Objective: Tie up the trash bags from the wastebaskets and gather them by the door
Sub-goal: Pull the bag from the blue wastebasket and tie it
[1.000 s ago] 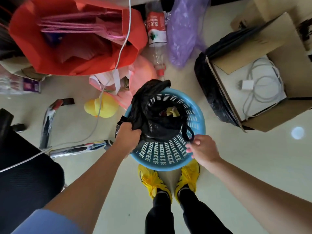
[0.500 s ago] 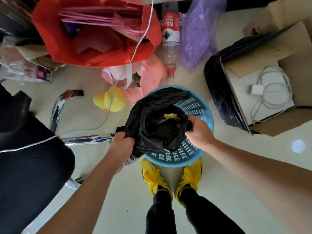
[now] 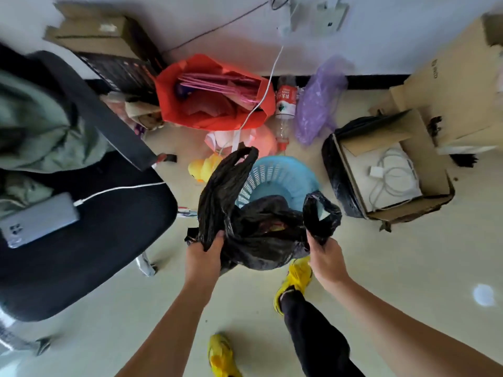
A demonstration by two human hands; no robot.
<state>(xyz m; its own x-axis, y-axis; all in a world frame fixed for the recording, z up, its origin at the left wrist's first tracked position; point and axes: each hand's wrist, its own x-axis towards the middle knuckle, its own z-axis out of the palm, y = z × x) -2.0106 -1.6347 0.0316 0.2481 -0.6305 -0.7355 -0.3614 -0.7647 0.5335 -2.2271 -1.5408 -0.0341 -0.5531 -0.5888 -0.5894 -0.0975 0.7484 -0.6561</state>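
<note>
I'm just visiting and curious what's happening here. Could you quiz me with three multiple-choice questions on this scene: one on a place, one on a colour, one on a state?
1. Where is the phone?
A. on the chair seat
B. in the basket
C. in the cardboard box

2. What colour is the basket?
A. red
B. blue
C. green

3. The trash bag is:
A. knotted shut
B. lying on the floor
C. open, held by both hands

Answers:
1 A, the phone lies on the chair.
2 B, the basket is blue.
3 C, the left hand and right hand grip the trash bag, handles untied.
</note>
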